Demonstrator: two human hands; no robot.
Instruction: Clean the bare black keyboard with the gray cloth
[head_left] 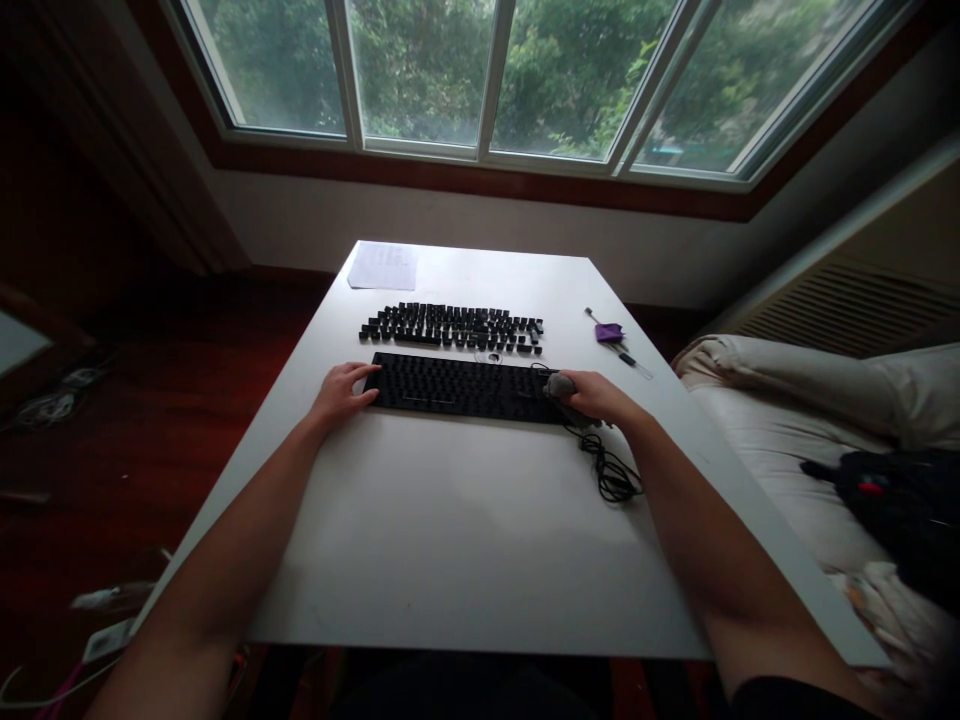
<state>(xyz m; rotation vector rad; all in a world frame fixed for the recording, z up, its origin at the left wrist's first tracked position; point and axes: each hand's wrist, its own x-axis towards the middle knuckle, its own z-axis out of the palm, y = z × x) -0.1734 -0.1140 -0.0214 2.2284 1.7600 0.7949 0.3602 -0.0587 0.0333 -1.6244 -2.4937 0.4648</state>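
Observation:
A black keyboard base (457, 388) with its keycaps off lies across the middle of the white table (480, 530). My left hand (341, 395) grips its left end, with the thumb at the near corner and the fingers at the far one. At the right end, my right hand (596, 393) is closed around a grey cloth (559, 385), bunched over the fingertips and touching the keyboard. Beyond the base, loose black keycaps (450, 325) stand in rows. A coiled black cable (615, 478) lies below my right hand.
A printed paper sheet (382, 267) lies at the table's far left corner. Toward the right edge are a purple object (608, 332) and a small thin tool (626, 358). A cushioned seat (787, 400) with a black bag (900, 490) stands to the right.

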